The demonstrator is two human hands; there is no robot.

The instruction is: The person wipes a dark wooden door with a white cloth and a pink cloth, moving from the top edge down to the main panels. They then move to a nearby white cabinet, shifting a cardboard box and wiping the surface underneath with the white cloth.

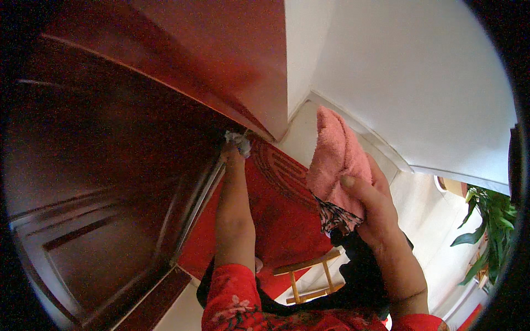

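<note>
My left hand (pixel 230 152) reaches down along a dark reddish-brown panelled wooden door (pixel 103 145). A crumpled grey-white cloth (pixel 241 142) is bunched in its grasp, close to the door's edge. The fingers are partly lost in shadow. Higher up and to the right, my right hand (pixel 377 198) grips a folded pink towel (pixel 339 153), with the thumb pressed on its near face. Black-and-white patterned fabric (pixel 333 217) shows at the towel's lower end.
Beneath my arms lies a red doormat (pixel 285 215) with a dark motif. A small wooden chair or stool (pixel 306 265) stands close to my body. Behind the towel, a white wall (pixel 414 82) meets the pale floor. A leafy green plant (pixel 492 231) is at the right.
</note>
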